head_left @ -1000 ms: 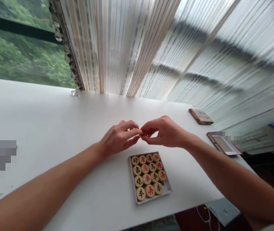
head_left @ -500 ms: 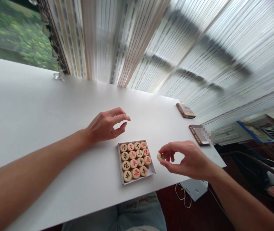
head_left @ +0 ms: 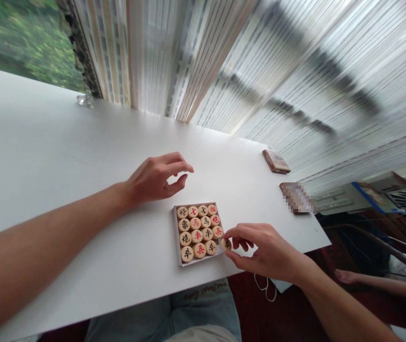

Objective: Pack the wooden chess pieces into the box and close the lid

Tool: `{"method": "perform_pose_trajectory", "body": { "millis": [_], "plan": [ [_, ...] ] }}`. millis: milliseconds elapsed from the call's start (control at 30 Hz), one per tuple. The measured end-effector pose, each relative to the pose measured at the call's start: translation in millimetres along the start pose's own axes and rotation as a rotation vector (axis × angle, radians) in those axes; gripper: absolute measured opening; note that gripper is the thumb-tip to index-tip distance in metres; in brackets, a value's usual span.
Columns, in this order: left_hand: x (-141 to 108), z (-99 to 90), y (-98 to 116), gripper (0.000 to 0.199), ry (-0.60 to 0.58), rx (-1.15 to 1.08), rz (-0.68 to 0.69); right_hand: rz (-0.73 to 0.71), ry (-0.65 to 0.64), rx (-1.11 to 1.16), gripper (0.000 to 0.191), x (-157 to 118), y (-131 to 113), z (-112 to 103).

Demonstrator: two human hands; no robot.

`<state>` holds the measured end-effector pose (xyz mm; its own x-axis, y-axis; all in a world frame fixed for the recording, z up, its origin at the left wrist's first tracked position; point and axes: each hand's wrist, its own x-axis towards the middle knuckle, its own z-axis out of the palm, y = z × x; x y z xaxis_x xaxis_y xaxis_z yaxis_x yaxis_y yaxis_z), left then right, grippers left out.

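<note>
A shallow square box (head_left: 177, 242) on the white table (head_left: 124, 266) holds rows of round wooden pieces with red or black characters. Between the thumb and fingertips of my right hand (head_left: 265, 251) is a round piece (head_left: 226, 244) with a black character, at the box's lower right corner. My left hand (head_left: 160, 178) hovers above and left of the box, its fingers curved and apart, with nothing in them.
Two small flat boxes, one (head_left: 276, 161) behind the other (head_left: 297, 197), lie at the table's right end. Glass ornaments (head_left: 85, 100) stand by the curtain (head_left: 160, 57). A person's bare arm (head_left: 377, 283) shows at the far right.
My right hand has moved left with the piece, from beside the box to its lower right corner. My left hand keeps nearly the same pose. The person's arm at the right has come further into view.
</note>
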<state>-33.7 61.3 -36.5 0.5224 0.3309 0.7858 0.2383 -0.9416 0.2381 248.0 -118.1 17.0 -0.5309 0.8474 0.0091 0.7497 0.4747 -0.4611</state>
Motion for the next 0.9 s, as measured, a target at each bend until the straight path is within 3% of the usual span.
{"method": "perform_pose_trajectory", "body": {
  "millis": [367,633,900],
  "plan": [
    [-1,0.2,-2,0.019,-0.017,0.004,-0.015,-0.074,0.058,-0.078,0.014,-9,1,7],
    [-1,0.1,-3,0.019,-0.025,-0.002,-0.035,-0.043,0.089,-0.046,0.017,-9,-4,15],
    [-2,-0.5,-2,0.02,-0.024,0.001,-0.028,0.028,-0.022,-0.048,0.018,-4,0,13]
  ]
}}
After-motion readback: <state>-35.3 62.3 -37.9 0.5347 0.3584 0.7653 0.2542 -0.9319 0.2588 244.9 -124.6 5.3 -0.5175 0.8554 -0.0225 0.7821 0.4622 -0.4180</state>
